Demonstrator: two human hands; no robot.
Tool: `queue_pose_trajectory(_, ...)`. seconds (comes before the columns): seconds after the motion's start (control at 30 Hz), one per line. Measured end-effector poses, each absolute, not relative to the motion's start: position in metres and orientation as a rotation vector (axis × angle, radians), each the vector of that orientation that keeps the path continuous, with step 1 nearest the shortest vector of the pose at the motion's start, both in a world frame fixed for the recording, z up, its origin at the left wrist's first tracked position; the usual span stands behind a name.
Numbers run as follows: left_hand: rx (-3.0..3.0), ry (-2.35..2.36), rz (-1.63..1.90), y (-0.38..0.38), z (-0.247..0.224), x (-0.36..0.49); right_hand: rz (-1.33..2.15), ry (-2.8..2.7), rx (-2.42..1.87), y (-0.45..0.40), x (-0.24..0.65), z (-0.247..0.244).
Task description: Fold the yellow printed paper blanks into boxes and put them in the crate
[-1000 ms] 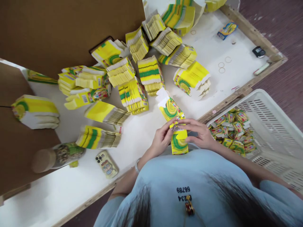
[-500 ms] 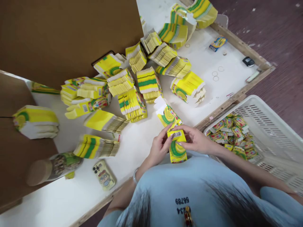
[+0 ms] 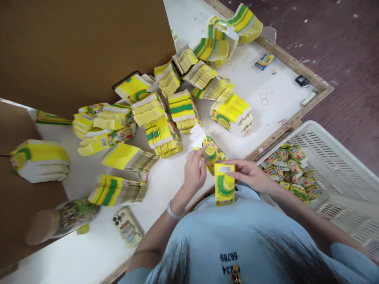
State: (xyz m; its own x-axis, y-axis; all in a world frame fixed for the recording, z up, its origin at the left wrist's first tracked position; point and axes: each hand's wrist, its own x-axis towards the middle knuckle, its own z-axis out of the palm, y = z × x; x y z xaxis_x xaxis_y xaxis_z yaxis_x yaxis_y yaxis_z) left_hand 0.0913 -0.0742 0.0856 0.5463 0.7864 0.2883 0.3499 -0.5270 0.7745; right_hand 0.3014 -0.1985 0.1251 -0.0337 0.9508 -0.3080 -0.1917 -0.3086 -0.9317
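- While I watch from far off, my right hand [image 3: 247, 172] pinches a yellow box [image 3: 225, 187] between thumb and fingers, close to the blue shirt [image 3: 237, 232];
- my left hand [image 3: 194, 169] has loosely bent fingers by a second box [image 3: 214, 153] on the white table [image 3: 166, 191]; I cannot tell if they touch;
- yellow stacks [image 3: 182, 107] lie past it; a white basket [image 3: 343, 173] is at right.

And the wood-edged bench [image 3: 166, 173] is packed: yellow bundles [image 3: 183, 108] are strewn across the white top, a phone [image 3: 128, 227] is laid at left, rubber bands [image 3: 263, 99] and a blue box [image 3: 265, 61] are scattered at right!
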Motion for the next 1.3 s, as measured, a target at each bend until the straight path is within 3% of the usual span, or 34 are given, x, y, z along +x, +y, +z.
queue_pose_trajectory(0.13,2.117,1.219,0.88,0.011,0.068,0.113,1.191,-1.335,-2.0,-0.239,0.395,0.147)
queue_pose_trajectory(0.23,2.017,1.216,0.606,0.05,0.058,0.124,0.58,-1.508,-2.79,-0.265,0.444,0.157)
queue_pose_trajectory(0.3,2.041,1.155,0.555,0.061,0.058,0.126,0.279,-1.554,-2.921,-0.263,0.445,0.157)
queue_pose_trajectory(0.5,2.267,0.909,0.829,0.05,0.09,0.117,0.133,-1.673,-1.938,-0.164,0.348,0.128)
queue_pose_trajectory(0.6,2.13,0.88,0.924,0.027,0.116,0.115,0.029,-1.607,-1.666,-0.108,0.297,0.104)
queue_pose_trajectory(0.73,1.879,0.894,1.079,-0.002,0.145,0.11,0.038,-1.582,-1.562,-0.081,0.265,0.087)
queue_pose_trajectory(0.87,1.708,0.801,1.211,-0.021,0.141,0.104,0.014,-1.564,-1.386,-0.095,0.262,0.094)
queue_pose_trajectory(1.07,1.938,0.325,0.799,-0.061,0.087,0.108,0.1,-1.288,-1.316,-0.119,0.254,0.12)
queue_pose_trajectory(1.3,1.819,0.574,0.785,-0.085,0.09,0.109,0.485,-1.002,-1.389,-0.128,0.249,0.122)
